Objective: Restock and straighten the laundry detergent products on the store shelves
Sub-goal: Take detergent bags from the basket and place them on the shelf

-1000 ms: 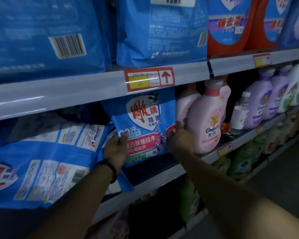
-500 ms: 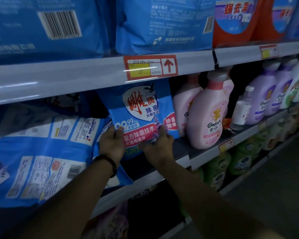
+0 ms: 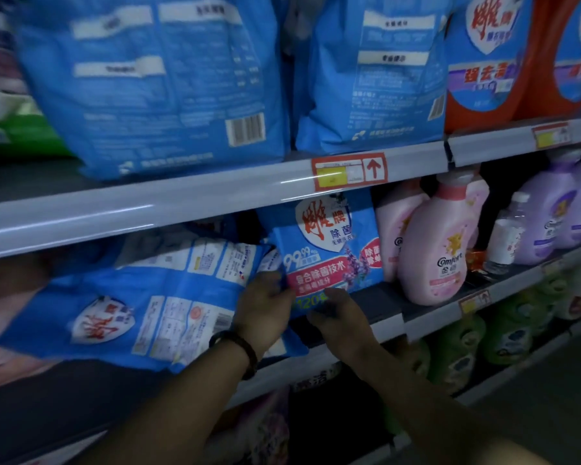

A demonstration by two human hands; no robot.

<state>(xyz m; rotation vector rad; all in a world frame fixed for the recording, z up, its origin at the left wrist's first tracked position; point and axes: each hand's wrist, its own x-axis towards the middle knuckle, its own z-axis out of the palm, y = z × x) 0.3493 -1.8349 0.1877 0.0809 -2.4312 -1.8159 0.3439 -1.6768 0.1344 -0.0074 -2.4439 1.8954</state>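
A blue detergent bag (image 3: 329,250) with a red logo and pink band stands upright on the middle shelf (image 3: 388,325), just under the upper shelf rail. My left hand (image 3: 265,305), a dark band on its wrist, grips the bag's lower left edge. My right hand (image 3: 337,312) holds the bag's bottom edge from below, fingers curled under it. A larger blue detergent bag (image 3: 141,297) lies tilted on its side to the left, touching the upright bag.
Pink Comfort softener bottles (image 3: 440,243) stand right of the bag, purple bottles (image 3: 550,216) beyond them. Big blue bags (image 3: 168,82) and red jugs (image 3: 483,62) fill the upper shelf. Green bottles (image 3: 460,350) sit on the shelf below. Aisle floor lies at lower right.
My right hand slid from the bag's right edge down to its bottom edge. The bag was set more upright and deeper on the shelf. The view shifted upward.
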